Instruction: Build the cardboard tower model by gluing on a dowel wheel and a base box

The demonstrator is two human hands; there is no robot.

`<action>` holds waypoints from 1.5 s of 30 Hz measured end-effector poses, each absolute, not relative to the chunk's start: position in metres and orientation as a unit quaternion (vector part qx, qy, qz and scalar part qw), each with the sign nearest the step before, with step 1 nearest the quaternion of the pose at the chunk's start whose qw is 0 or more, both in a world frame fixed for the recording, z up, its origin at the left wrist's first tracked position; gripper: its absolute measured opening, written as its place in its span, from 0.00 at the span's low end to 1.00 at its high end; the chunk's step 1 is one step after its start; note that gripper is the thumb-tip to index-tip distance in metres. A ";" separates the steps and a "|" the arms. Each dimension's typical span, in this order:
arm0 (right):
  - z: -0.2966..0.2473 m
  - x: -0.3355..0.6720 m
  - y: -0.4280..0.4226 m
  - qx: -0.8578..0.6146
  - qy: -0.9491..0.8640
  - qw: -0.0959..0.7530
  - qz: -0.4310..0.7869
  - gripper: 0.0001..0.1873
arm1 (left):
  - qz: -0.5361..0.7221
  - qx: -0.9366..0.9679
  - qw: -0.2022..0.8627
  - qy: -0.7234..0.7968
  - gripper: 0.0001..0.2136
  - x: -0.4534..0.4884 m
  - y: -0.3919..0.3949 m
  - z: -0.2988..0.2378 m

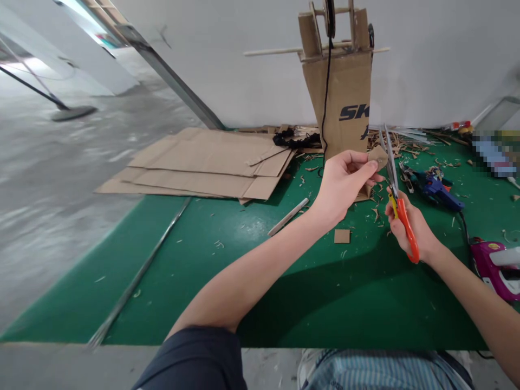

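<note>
Between the thumb and fingers of my left hand (345, 181) is a small piece of cardboard (378, 157), rounded along part of its edge. My right hand (414, 227) grips the orange-and-yellow handles of a pair of scissors (407, 230). Their blades point upward, slightly apart, right beside the cardboard piece; I cannot tell whether they touch it. Below my hands a small cardboard square (342, 236) lies on the green table (227, 287). Behind them stands a tall cardboard structure (341, 103) with wooden sticks and a black cord.
Flat cardboard sheets (203, 157) are stacked at the back left. A wooden stick (288, 216) and a long metal strip (142, 271) lie on the table. On the right are a blue glue gun (441, 192), a magenta tool (493, 265) and scattered cardboard scraps.
</note>
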State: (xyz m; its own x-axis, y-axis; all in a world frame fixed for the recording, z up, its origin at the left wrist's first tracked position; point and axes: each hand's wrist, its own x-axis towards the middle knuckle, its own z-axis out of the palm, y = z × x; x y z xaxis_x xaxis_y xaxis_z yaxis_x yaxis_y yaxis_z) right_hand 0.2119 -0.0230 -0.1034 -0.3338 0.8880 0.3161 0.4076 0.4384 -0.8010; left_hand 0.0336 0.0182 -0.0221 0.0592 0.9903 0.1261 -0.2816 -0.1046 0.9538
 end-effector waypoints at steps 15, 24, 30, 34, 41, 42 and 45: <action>-0.104 0.216 -0.024 -0.469 -0.762 0.353 0.274 0.33 | 0.558 0.498 0.532 0.397 0.04 0.032 0.015 -0.021; -0.108 0.219 -0.022 -0.490 -0.765 0.338 0.249 0.36 | 0.553 0.489 0.543 0.401 0.04 0.033 0.015 -0.020; -0.110 0.222 -0.018 -0.500 -0.769 0.335 0.216 0.34 | 0.546 0.503 0.543 0.391 0.03 0.028 0.017 -0.018; -0.105 0.219 -0.018 -0.486 -0.769 0.353 0.219 0.31 | 0.546 0.514 0.539 0.384 0.04 0.027 0.018 -0.015; -0.096 0.216 -0.020 -0.458 -0.759 0.365 0.286 0.36 | 0.548 0.499 0.557 0.374 0.04 0.025 0.021 -0.013; -0.096 0.216 -0.020 -0.453 -0.758 0.365 0.294 0.37 | 0.548 0.498 0.558 0.375 0.04 0.025 0.021 -0.013; -0.098 0.217 -0.019 -0.447 -0.760 0.367 0.297 0.38 | 0.542 0.497 0.561 0.380 0.02 0.025 0.023 -0.015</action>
State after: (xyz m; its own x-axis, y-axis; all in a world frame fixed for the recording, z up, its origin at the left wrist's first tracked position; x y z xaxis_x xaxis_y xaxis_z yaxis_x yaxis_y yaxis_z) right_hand 0.2166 -0.0187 -0.0981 -0.3316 0.8973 0.2914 0.4618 0.4237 -0.7792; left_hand 0.0247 0.0227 -0.0149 0.1242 0.9860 0.1114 -0.2301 -0.0806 0.9698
